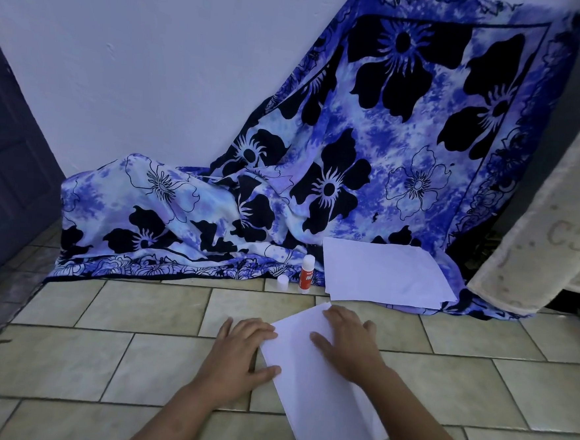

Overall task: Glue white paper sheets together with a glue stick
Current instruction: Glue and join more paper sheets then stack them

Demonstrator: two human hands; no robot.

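1. At the far left stands one dark panelled door (7,165).
2. The floor (100,361) is glossy pale rectangular tile with dark grout lines.
3. One thin blue tie-dye cloth (390,141) printed with black flowers lies rumpled at centre left and climbs the wall toward the upper right.
4. The left hand (241,357), at lower centre, lies flat on the tile with its fingers straight, gripping nothing. Its fingertips and thumb touch the sheet's left edge.
5. One small white round cap (282,283) sits on the tile at the cloth's hem.
6. Just beside it stands one glue stick (306,274), an upright cylinder with a red label.
7. The white paper sheet (318,386) lies smooth and slanted on the tiles at lower centre. A second edge shows at its far corner.
8. The right hand (345,340) presses flat on the sheet, fingers spread.
9. A loose stack of white paper (387,274) rests on the cloth; I cannot count the sheets.
10. One cream fuzzy rug (555,238) hangs at the right edge.
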